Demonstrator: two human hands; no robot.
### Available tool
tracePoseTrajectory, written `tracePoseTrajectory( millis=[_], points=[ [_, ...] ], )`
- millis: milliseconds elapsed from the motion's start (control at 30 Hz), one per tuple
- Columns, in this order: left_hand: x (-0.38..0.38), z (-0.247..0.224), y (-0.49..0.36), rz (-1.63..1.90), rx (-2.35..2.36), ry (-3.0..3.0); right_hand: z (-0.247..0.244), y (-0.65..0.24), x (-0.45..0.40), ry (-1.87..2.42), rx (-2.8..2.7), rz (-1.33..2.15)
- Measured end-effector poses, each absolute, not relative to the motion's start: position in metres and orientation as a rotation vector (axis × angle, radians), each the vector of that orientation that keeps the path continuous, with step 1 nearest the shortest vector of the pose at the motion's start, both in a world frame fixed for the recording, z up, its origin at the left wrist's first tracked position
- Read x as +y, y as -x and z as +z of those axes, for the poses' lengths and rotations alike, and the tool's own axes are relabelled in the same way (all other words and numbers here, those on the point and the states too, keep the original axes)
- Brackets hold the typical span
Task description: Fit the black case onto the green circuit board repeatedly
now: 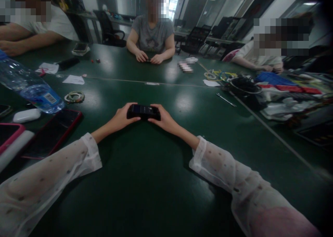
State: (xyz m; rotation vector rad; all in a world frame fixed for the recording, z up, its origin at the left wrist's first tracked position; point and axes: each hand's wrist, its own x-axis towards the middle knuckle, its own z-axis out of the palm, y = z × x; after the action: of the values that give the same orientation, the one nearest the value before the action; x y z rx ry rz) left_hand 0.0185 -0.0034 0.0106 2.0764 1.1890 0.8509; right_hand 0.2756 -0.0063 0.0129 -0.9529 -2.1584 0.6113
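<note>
A small black device with a dark screen [143, 111] is held level just over or on the green table [140, 181], with faint light marks on its face. Its left end sits in my left hand [121, 117], thumb along the near side and fingers behind. My right hand [166, 120] grips the other end in the same way. Whether the device touches the tabletop I cannot tell. Its exact kind is too small to make out.
At left lie a water bottle [39, 93], a red-edged phone [53, 133], a white earbud case [26, 115] and a beaded bracelet [74, 97]. A wrench [225, 99] and cables [244, 84] are at right. Several people sit around the table, one person [152, 36] opposite.
</note>
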Motion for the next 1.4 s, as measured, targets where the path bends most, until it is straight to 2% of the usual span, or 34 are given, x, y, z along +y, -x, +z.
tracePoseTrajectory(
  millis=[300, 500, 633, 1400],
  points=[
    [-0.003, 0.008, -0.018, 0.878, 1.177, -2.128, 0.012, -0.276, -0.004, 0.978, -2.144, 0.598],
    [-0.001, 0.007, -0.018, 0.899, 1.173, -2.141, 0.012, -0.275, -0.011, 0.931, -2.041, 0.397],
    [-0.002, 0.009, -0.018, 0.868, 1.16, -2.151, 0.012, -0.276, -0.013, 1.051, -1.829, 0.304],
    [-0.004, 0.013, -0.017, 0.799, 1.175, -2.107, -0.016, -0.292, 0.018, 1.318, -1.66, 0.361]
  ],
)
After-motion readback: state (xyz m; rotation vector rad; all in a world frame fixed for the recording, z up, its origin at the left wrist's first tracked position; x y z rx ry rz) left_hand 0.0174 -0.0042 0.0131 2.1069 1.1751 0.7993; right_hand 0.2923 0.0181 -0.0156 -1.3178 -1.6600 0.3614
